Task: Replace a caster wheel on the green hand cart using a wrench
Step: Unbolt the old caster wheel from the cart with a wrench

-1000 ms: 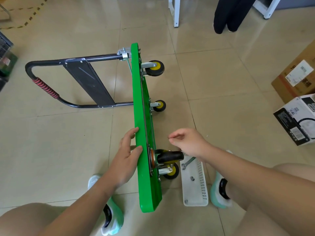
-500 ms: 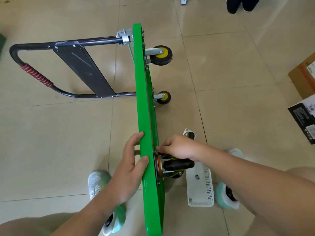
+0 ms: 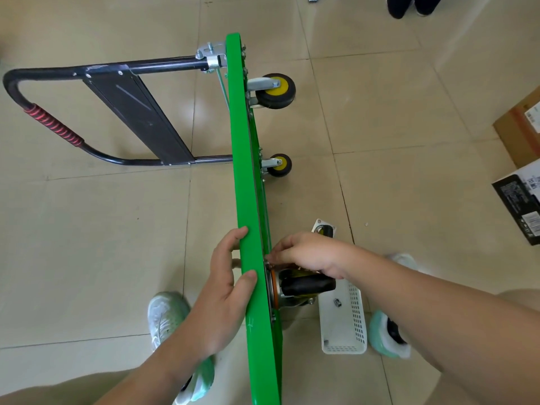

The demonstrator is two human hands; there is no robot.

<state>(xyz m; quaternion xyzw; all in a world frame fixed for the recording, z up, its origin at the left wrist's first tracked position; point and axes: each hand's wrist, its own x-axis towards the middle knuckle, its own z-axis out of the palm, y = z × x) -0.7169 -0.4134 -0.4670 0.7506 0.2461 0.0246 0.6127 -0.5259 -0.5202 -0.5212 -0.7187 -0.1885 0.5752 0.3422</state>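
Left hand (image 3: 225, 290): thumb and fingers clamp the upper edge of the green hand cart (image 3: 248, 176).
Caster wheel (image 3: 306, 285): at the deck's underside, near end; rigid, probably hefty, best held by its plate.
Right hand (image 3: 309, 252): fingertips bunched at that plate; what they pinch is hidden.
Cart: on its side, stiff, glossy, likely tippy.

text: none I can read | cardboard box (image 3: 515, 135): white label, print too small for me | black box (image 3: 514, 200): white stickers and fine print, blurred
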